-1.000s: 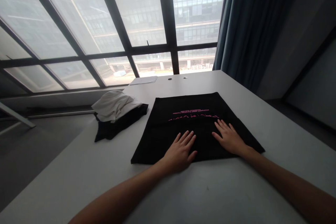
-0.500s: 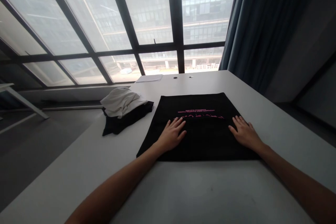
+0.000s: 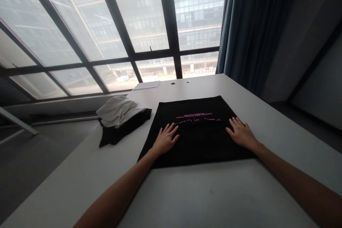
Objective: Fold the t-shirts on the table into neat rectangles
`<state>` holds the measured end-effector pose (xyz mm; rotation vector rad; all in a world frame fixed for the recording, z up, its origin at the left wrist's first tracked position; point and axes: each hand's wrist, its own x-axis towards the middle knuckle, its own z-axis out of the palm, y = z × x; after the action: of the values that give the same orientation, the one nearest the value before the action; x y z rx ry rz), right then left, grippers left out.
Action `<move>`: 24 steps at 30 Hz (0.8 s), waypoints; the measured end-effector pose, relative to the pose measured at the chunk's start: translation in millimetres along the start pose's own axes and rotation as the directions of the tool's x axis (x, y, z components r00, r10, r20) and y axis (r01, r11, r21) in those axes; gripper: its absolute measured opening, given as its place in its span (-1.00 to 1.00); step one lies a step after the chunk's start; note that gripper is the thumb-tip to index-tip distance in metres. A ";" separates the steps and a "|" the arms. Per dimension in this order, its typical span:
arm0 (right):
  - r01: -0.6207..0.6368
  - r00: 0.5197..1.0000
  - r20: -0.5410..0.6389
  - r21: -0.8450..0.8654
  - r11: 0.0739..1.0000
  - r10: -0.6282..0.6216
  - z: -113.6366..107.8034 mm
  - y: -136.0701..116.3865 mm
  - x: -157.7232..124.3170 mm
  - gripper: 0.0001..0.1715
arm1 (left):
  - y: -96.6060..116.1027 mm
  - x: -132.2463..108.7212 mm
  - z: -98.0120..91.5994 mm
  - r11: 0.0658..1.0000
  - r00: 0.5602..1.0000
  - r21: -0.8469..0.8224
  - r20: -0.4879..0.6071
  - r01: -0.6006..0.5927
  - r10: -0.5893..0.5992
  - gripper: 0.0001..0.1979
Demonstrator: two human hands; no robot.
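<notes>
A black garment [image 3: 197, 146], folded into a near rectangle, lies flat on the white table in front of me. Pink lettering [image 3: 193, 114] runs across it, upside down from my side, and a fold or crease partly covers the larger letters. My left hand [image 3: 164, 139] rests palm down on its left part, fingers spread. On the right part, close to the side edge, my right hand [image 3: 242, 133] lies flat in the same way. Neither hand grips the cloth.
A crumpled pale grey cloth [image 3: 117, 109] sits on a black cloth [image 3: 124, 128] at the white table's [image 3: 181, 196] left edge. Papers [image 3: 146, 85] lie at the far end. Beyond are large windows [image 3: 149, 10] and a blue curtain [image 3: 245, 35].
The whole view has shifted and tilted slightly, so things appear further left. Both hands stay flat on the black garment, in about the same places.
</notes>
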<state>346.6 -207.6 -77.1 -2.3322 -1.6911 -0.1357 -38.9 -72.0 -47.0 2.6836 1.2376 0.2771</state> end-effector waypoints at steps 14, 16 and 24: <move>0.125 0.992 -0.024 0.094 0.988 -0.123 -9.7 -3.4 -10.4 -0.31 | -31.4 -27.2 -27.3 0.985 0.998 -0.171 -0.062 -0.009 -0.001 -0.45; 0.194 0.980 -0.064 0.128 0.973 -0.187 -16.2 0.6 -19.0 -0.33 | -32.3 -36.5 -33.3 0.971 0.994 -0.234 -0.108 -0.044 0.019 -0.46; 0.339 0.932 0.063 0.197 0.920 -0.357 -29.7 40.1 -71.4 -0.29 | -57.1 -101.1 -35.4 0.965 0.978 -0.157 -0.024 -0.208 0.207 -0.49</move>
<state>364.0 -292.8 -70.7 -1.9166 -2.0607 0.0682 -153.6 -110.0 -35.8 2.6747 0.8939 0.3965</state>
